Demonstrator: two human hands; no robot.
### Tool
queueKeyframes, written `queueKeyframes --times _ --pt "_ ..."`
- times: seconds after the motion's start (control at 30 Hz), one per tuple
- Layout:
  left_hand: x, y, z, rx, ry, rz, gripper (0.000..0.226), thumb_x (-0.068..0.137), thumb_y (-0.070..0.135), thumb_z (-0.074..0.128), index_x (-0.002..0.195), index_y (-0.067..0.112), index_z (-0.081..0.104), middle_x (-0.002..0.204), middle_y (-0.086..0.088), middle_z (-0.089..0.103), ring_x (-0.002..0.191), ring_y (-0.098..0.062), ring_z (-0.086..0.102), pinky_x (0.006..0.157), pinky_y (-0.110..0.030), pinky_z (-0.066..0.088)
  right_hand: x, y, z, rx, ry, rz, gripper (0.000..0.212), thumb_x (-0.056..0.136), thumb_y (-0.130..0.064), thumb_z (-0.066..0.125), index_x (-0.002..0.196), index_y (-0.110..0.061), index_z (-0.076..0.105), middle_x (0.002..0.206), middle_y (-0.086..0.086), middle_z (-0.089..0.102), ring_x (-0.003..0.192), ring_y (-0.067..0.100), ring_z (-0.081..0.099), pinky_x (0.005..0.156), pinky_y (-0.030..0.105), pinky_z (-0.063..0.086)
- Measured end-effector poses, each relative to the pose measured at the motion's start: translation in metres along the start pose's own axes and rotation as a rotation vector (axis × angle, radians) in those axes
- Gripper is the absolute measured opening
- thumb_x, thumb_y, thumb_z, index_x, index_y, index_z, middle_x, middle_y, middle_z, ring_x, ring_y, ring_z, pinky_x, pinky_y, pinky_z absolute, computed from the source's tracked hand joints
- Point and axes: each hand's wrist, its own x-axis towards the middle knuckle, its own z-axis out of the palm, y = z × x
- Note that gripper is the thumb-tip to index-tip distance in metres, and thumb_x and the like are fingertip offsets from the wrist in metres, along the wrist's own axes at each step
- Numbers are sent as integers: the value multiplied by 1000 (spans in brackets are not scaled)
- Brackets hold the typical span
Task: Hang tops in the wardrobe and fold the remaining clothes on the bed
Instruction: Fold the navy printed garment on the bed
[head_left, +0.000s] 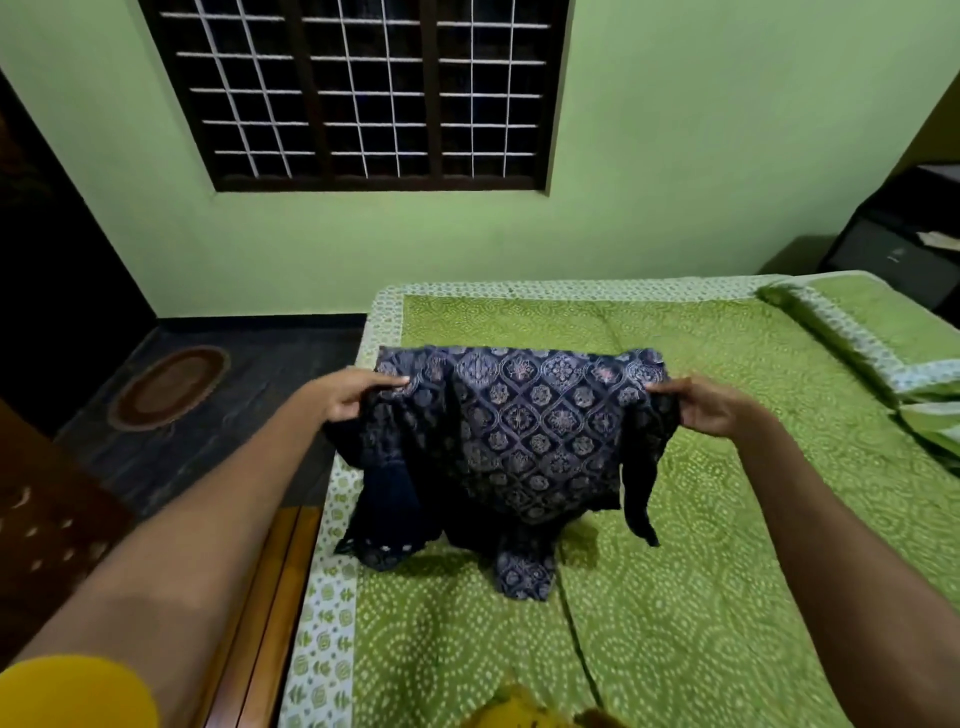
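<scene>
Drooping dark patterned top (524, 431), pinched taut.

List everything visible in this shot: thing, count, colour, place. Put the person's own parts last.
Patterned garment: one, dark navy with pale motifs, held up over the bed, lower part touching the bedspread.
Bedspread: one, green with white dots and a pale printed border, covering the bed.
Pillows: at least two, green with pale border, right end of the bed.
Yellow cloth: one piece, bottom edge, on the bed.
Window: one, dark frame with white grille, green wall.
Rug: one, brown oval, dark floor at left.
Dark cabinet: one, right, beyond the bed.
Left hand: grips the garment's left edge.
Right hand: grips its right edge.
</scene>
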Motion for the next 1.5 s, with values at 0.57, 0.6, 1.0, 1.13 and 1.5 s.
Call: queueKeyframes --times 0.57,0.6,1.0,1.13,1.5 --pt "6 5 27 -149 -27 140 10 87 2 61 77 5 63 74 -7 71 65 -10 70 61 -19 56 -12 -8 1 323 258 -74 17 96 -13 44 87 -8 57 67 4 71 58 15 68 72 30 51" --pt "7 8 26 -215 -5 180 17 89 3 58 75 5 67 73 -8 71 64 -11 70 60 -20 56 -13 -7 0 329 257 -71 17 96 -13 43 86 -8 57 67 4 71 58 15 68 70 30 54" --pt "27 20 22 -364 174 329 36 81 20 70 112 5 60 133 -19 52 124 -28 49 106 -46 39 -17 -2 -11 499 252 -230 15 92 -24 54 79 -17 58 59 -5 64 56 7 61 53 18 52" --pt "48 9 6 -324 193 346 78 53 28 90 117 -1 57 140 -19 46 132 -30 41 113 -49 28 -23 6 -10 214 171 -165 45 49 -30 87 85 -12 69 78 2 73 70 14 70 59 21 55" --pt "-1 35 43 -188 387 429 61 89 22 61 142 4 34 152 -13 29 141 -26 24 117 -41 17 -27 -14 -17 161 303 -271 6 90 -8 56 91 -6 62 76 1 69 77 14 64 64 22 53"
